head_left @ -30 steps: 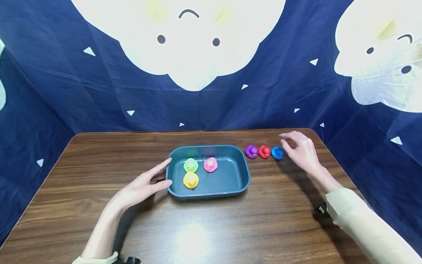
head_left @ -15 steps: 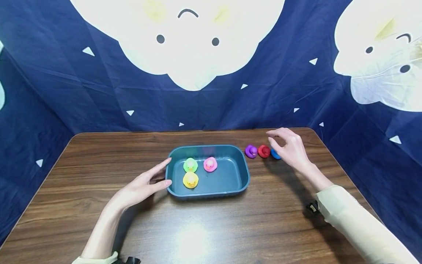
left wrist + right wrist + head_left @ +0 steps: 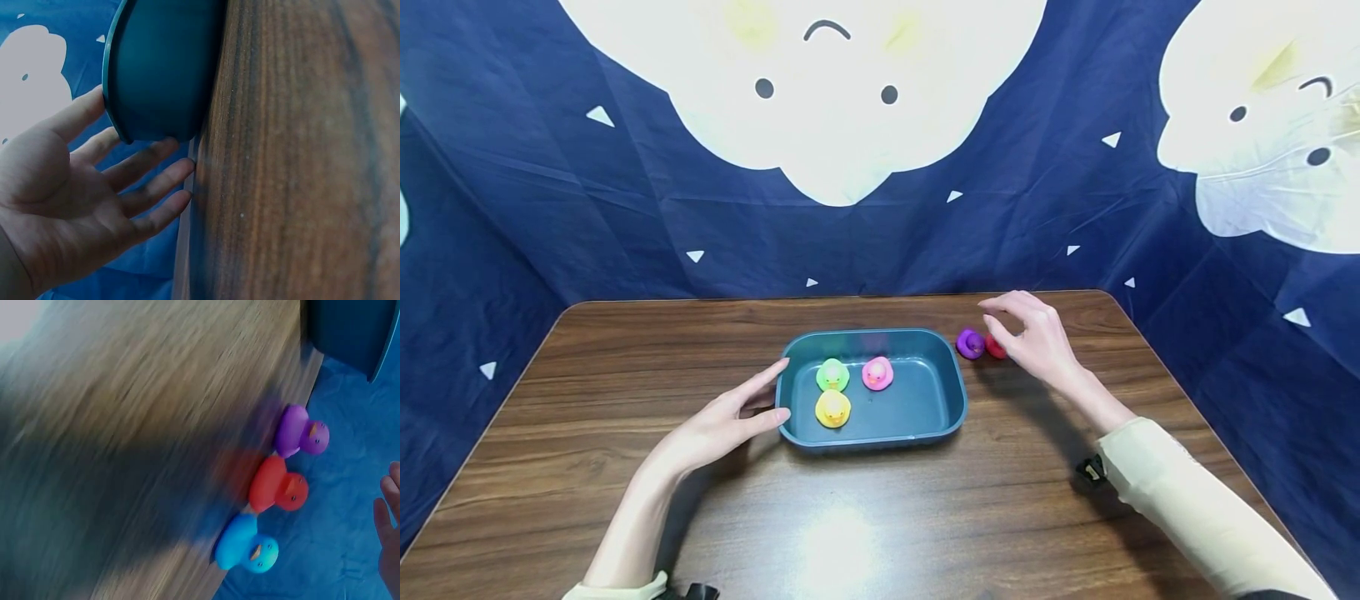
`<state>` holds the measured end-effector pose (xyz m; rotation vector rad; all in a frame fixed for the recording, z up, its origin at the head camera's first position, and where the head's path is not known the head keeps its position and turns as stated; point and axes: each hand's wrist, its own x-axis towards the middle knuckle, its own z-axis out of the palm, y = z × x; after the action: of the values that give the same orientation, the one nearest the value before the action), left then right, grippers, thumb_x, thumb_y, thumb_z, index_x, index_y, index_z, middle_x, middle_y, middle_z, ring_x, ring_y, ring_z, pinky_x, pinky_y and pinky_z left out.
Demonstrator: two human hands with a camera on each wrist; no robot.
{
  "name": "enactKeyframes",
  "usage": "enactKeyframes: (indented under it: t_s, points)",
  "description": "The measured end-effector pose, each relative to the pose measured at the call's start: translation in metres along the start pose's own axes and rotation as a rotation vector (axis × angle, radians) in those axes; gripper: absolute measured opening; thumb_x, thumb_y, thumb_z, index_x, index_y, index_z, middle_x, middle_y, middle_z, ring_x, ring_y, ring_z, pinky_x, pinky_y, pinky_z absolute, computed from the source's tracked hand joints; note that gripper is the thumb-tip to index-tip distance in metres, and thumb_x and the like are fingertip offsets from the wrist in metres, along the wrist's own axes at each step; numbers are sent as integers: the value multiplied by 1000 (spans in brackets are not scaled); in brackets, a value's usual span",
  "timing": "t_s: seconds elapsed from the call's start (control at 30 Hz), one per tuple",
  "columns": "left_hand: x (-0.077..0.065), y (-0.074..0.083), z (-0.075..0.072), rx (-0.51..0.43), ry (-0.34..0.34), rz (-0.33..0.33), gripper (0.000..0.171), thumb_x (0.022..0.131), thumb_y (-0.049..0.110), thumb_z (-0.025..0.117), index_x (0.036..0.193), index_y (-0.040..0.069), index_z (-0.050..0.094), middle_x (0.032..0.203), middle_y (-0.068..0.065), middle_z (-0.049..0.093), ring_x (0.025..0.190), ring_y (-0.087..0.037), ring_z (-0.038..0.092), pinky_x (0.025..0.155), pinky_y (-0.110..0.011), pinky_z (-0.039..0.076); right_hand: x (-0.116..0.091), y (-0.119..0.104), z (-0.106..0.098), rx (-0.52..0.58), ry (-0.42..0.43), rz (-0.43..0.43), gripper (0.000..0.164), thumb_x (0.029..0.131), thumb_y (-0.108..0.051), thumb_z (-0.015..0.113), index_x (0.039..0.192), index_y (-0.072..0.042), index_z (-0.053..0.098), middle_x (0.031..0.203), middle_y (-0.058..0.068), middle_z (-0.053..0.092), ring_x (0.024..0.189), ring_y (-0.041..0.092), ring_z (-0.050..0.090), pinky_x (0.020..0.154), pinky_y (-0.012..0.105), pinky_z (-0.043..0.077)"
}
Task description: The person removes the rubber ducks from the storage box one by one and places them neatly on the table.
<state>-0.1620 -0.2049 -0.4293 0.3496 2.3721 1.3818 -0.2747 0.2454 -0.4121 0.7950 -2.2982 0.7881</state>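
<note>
My left hand (image 3: 718,429) rests its fingertips and thumb on the left rim of a dark teal tub (image 3: 910,417); its fingers are spread, as the left wrist view also shows. Inside the tub sit a green rubber duck (image 3: 832,375), a yellow one (image 3: 833,410) and a pink rubber duck (image 3: 877,374). Above the row of ducks on the right hovers my right hand (image 3: 1037,337), holding nothing, thumb and fingers apart. That row has a purple duck (image 3: 300,431), a red duck (image 3: 275,484) and a blue duck (image 3: 244,545). In the head view, the right hand hides the blue duck and part of the red one.
The wooden table (image 3: 880,517) carries everything and shows a bright glare spot near its front. Behind it hangs a dark blue cloth (image 3: 850,250) with white cloud faces. The tub stands just left of the purple duck.
My right hand has moved left, from beside the blue duck to over the blue and red ducks. The left hand, the tub and the ducks stay where they were.
</note>
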Motion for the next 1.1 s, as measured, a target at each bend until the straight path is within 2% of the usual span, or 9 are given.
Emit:
enactKeyframes:
  t_s: [0.17,0.37,0.47,0.57,0.8,0.97,1.1]
  points:
    - [0,0,0,-4,-2,2,79,102,43,63,166,27,19,167,-17,33,151,-39,40,117,-54,39,3,-8,9,15,-15,0,18,89,-6,77,106,-11,79,101,4,78,100,20,70,90,23,49]
    - [0,2,1,1,-5,13,78,103,40,62,166,26,19,167,-19,33,150,-40,41,116,-53,41,5,-16,17,42,-34,7,18,90,-8,76,107,-13,79,102,3,77,97,22,69,69,8,46]
    - [0,1,1,4,-1,4,78,103,41,63,166,26,20,166,-18,34,150,-40,42,115,-51,42,5,-20,21,58,-36,10,18,91,-9,75,107,-14,79,102,2,77,96,19,68,65,7,45]
    - [0,0,1,5,-3,3,79,102,42,63,166,25,19,167,-17,34,150,-39,42,115,-50,42,6,-25,25,69,-37,-1,17,91,-10,75,107,-14,79,102,1,77,95,16,68,66,10,45]
    - [1,1,1,9,1,15,79,102,40,63,166,25,19,167,-18,33,149,-40,43,116,-53,41,10,-36,35,87,-53,-29,17,92,-11,75,109,-11,79,104,1,78,99,16,69,87,27,53]
    - [1,2,0,1,-2,21,79,102,40,63,166,25,19,166,-20,35,149,-40,43,115,-53,42,12,-43,43,93,-75,-37,18,92,-12,75,110,-11,79,105,1,78,92,19,67,75,24,51]
    - [1,1,0,-20,-12,32,79,103,36,63,166,23,18,164,-21,38,148,-39,44,112,-39,45,12,-50,49,97,-92,-49,17,93,-13,74,109,-12,78,105,0,77,94,16,66,76,25,50]
